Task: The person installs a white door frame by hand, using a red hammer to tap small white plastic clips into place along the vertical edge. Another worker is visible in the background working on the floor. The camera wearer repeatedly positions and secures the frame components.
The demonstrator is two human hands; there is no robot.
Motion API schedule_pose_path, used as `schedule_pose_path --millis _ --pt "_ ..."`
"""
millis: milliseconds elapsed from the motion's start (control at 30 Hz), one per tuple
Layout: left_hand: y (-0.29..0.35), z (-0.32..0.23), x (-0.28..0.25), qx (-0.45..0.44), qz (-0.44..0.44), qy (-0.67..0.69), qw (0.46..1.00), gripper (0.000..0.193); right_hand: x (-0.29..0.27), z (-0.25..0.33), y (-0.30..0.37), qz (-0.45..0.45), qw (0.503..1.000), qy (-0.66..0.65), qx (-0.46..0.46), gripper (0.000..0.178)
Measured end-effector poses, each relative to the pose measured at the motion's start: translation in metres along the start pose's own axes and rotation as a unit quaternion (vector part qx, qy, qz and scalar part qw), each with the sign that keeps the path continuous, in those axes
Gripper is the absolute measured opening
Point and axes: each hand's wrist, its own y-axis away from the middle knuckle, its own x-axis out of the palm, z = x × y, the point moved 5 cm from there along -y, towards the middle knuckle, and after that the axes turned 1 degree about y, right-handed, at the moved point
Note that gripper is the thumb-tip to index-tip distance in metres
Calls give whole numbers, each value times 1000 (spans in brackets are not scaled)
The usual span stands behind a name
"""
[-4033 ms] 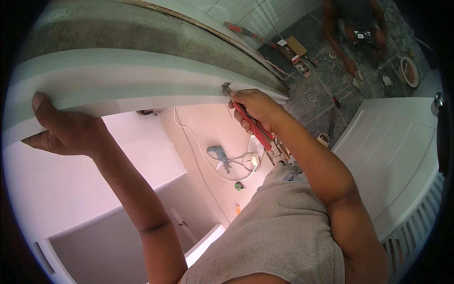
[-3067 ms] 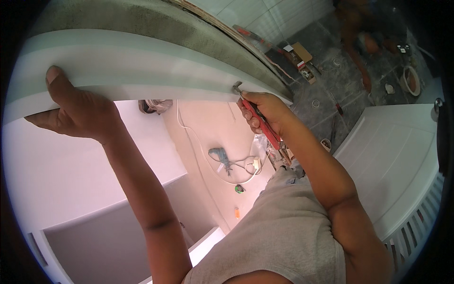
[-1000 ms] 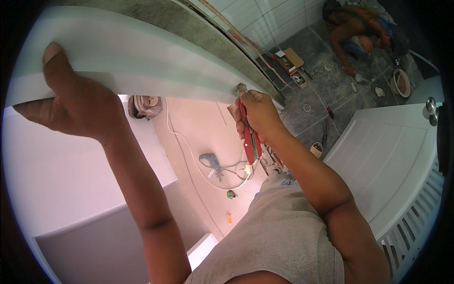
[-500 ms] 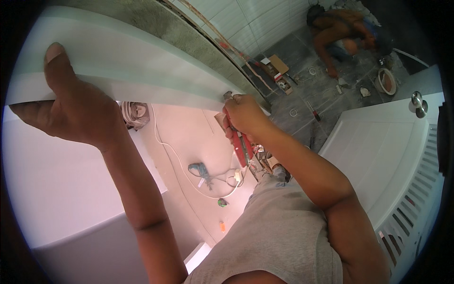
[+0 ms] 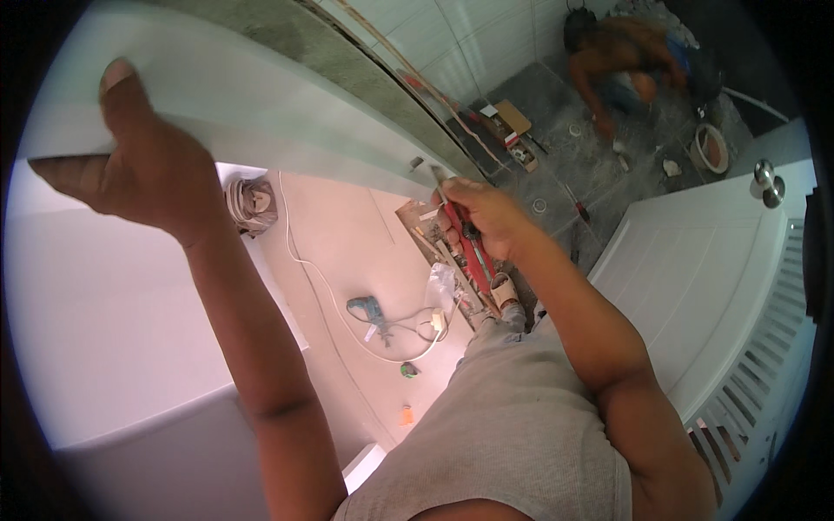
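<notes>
A long white door frame [image 5: 287, 130] runs from the upper left to the middle, with a small dark slot [image 5: 417, 162] near its right end. My left hand [image 5: 161, 178] grips the frame's edge at the far left, thumb on its face and fingers round the side. Beside the slot, my right hand [image 5: 486, 213] is closed around a red-handled tool [image 5: 476, 260] with a grey metal strip along it. Its thin metal tip points at the frame near the slot; the exact kind of tool is not clear.
A co-worker [image 5: 621, 69] crouches on the dark tiled floor at upper right, near a bucket [image 5: 710, 149] and an open carton [image 5: 506, 122]. A white door [image 5: 695, 278] with a round knob stands at right. Below lie a blue power tool [image 5: 367, 308] and a white cable [image 5: 326, 278].
My right hand and the red-handled tool have moved right and slightly down, uncovering the slot. My left hand has shifted slightly up and right along the frame. The co-worker's arm has moved a little.
</notes>
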Motion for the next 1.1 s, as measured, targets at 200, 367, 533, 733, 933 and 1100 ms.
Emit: schedule_pose_path --millis 200,367,533,733,933,1100 --pt "-3 -6 -1 -59 22 -108 992 55 13 -12 -16 14 996 -75 -43 33" --pt "2 -5 0 -60 29 -92 994 60 10 -17 -11 -23 985 -158 -66 29" --pt "1 -4 -1 -60 30 -86 994 61 17 -28 -1 -29 997 -70 15 21" --pt "2 -3 -1 -66 19 -66 995 59 21 -15 4 53 996 -3 67 33" --pt "3 -7 -1 -59 -7 -46 997 50 23 0 -1 77 993 50 78 34" --pt "3 -4 -1 -75 -5 -27 997 48 23 13 -6 92 989 66 93 32"
